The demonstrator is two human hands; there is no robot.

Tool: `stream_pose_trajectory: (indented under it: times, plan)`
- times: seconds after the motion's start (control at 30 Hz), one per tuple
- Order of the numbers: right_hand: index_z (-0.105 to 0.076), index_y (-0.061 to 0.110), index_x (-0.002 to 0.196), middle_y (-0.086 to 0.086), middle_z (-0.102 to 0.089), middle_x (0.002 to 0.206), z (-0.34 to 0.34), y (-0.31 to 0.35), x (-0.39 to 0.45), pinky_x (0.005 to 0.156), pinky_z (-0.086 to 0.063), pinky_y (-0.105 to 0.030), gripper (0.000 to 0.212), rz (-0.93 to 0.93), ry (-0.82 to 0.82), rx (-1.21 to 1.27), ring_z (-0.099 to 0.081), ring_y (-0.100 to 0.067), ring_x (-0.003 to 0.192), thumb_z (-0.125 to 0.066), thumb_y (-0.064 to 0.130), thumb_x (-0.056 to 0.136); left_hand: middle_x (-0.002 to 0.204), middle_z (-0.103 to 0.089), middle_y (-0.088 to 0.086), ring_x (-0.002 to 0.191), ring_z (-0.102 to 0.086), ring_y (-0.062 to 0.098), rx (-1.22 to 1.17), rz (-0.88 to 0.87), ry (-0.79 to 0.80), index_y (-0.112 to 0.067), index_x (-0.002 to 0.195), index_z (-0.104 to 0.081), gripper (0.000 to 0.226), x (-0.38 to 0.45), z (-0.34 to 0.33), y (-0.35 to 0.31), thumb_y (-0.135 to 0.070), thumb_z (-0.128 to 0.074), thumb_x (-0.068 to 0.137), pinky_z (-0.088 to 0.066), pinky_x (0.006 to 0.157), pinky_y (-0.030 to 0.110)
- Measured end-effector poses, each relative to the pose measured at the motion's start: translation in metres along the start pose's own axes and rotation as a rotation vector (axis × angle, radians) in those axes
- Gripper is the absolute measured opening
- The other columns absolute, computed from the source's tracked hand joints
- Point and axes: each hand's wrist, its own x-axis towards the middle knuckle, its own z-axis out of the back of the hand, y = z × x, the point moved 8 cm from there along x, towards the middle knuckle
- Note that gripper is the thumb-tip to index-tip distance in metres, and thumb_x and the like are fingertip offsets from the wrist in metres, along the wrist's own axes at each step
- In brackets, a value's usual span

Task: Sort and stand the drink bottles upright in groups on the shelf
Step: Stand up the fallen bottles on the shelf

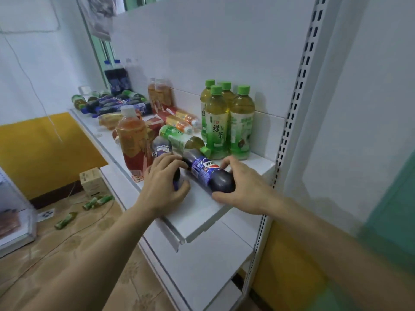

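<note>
Two dark plastic cola bottles lie on the white metal shelf [202, 212]: my right hand [244, 189] curls round one blue-labelled cola bottle [208, 173], my left hand [164, 187] round the other [162, 150]. I would lift each by its body, clear of the upright green tea bottles [226, 122].

I see two bare forearms reaching in from the bottom edge — no sleeves, no watch, no rings or gloves on the left hand [165, 182] or right hand [243, 187] — nails short and unpainted.
</note>
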Motion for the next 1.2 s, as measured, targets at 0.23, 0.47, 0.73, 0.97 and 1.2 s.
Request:
stream_pose_trajectory:
  times: [0.23, 0.47, 0.73, 0.97, 1.2]
  plan:
    - [-0.034, 0.057, 0.126, 0.003, -0.062, 0.114, -0.011, 0.001, -0.014, 0.075, -0.058, -0.04, 0.064, -0.086, -0.14, -0.061, -0.064, -0.014, 0.084, -0.074, 0.055, 0.076, 0.131, -0.06, 0.002, 0.138, -0.04, 0.022, -0.183, -0.026, -0.041, -0.015, 0.1, -0.073, 0.021, -0.004, 0.0, 0.01, -0.015, -0.077, 0.079, -0.033, 0.118, 0.045]
    - [-0.066, 0.038, 0.115, 0.014, -0.069, 0.106, 0.029, -0.004, -0.04, 0.078, -0.052, -0.025, 0.052, -0.146, -0.468, 0.186, -0.066, -0.004, 0.094, -0.091, 0.04, 0.069, 0.146, -0.05, 0.006, 0.149, -0.032, 0.026, -0.315, -0.068, 0.042, -0.012, 0.108, -0.07, 0.036, -0.007, -0.002, 0.008, -0.016, -0.084, 0.075, -0.026, 0.121, 0.034]
    - [-0.071, 0.026, 0.089, 0.002, -0.073, 0.092, 0.131, 0.06, -0.001, 0.082, -0.059, -0.036, 0.02, -0.034, -0.846, 0.182, -0.067, -0.014, 0.083, -0.086, 0.024, 0.076, 0.148, -0.045, -0.002, 0.131, -0.042, 0.003, -0.422, -0.127, 0.03, -0.022, 0.118, -0.065, 0.055, -0.006, -0.007, 0.012, -0.02, -0.091, 0.07, -0.029, 0.105, 0.005]
    - [-0.072, 0.027, 0.096, 0.003, -0.069, 0.096, 0.132, 0.098, 0.078, 0.082, -0.051, -0.024, 0.017, -0.094, -0.735, -0.067, -0.064, -0.015, 0.09, -0.082, 0.028, 0.082, 0.148, -0.035, -0.021, 0.119, -0.029, -0.014, -0.372, -0.16, 0.095, -0.035, 0.119, -0.058, 0.054, -0.005, -0.016, 0.015, -0.022, -0.085, 0.075, -0.026, 0.092, -0.005]
    - [-0.067, 0.021, 0.104, 0.0, -0.063, 0.104, 0.131, 0.098, 0.093, 0.076, -0.045, -0.024, 0.023, -0.151, -0.699, -0.137, -0.061, -0.018, 0.093, -0.079, 0.026, 0.085, 0.148, -0.034, -0.023, 0.118, -0.033, -0.005, -0.375, -0.133, 0.071, -0.04, 0.118, -0.055, 0.052, -0.003, -0.017, 0.019, -0.018, -0.079, 0.078, -0.043, 0.092, 0.019]
